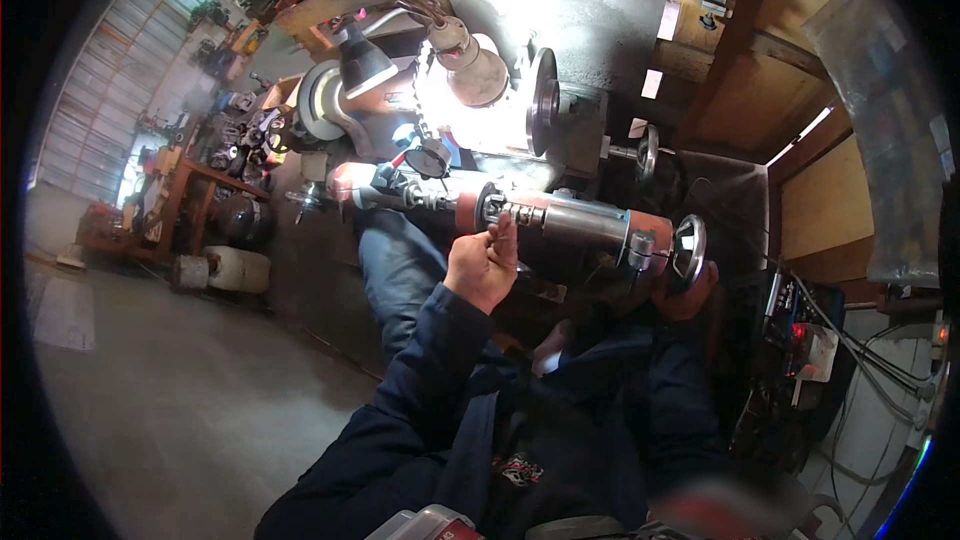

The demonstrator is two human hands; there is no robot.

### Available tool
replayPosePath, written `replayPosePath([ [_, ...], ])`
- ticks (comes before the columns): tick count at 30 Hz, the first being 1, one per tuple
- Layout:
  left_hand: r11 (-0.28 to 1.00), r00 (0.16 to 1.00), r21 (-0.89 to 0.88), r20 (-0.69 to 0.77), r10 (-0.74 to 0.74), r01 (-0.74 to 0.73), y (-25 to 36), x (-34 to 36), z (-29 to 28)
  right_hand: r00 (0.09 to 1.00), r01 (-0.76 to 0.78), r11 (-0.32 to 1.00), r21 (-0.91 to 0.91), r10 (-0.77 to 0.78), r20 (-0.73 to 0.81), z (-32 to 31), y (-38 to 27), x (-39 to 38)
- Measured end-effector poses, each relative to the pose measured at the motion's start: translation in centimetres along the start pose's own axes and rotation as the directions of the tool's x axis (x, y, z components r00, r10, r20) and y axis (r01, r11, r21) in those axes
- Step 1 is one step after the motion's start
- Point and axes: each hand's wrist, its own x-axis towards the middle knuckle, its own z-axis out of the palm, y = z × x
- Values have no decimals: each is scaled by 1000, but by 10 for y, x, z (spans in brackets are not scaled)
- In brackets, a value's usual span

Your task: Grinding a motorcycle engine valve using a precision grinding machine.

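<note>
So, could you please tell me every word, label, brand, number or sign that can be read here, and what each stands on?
No text can be read with certainty.
Red-and-white print on the dark clothing: too blurred to read.
Red-and-clear object at the lower edge: pale marks, too small to make out.
Metal cylinder near the left hand: no readable marking.

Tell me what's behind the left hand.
Just beyond the left hand, a ridged metal rod and a reddish-orange collar show. Whatever sits directly behind the hand and its fingers is covered.
</note>
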Motion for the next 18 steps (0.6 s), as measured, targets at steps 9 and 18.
replayPosePath([
  [9,826,796,-150,404,-450,544,16,9,-39,997,-75,996,52,76,-20,2,5,-6],
  [18,716,523,606,509,-684,347,7,-4,-54,936,-349,920,177,332,120,-5,20,-9],
])
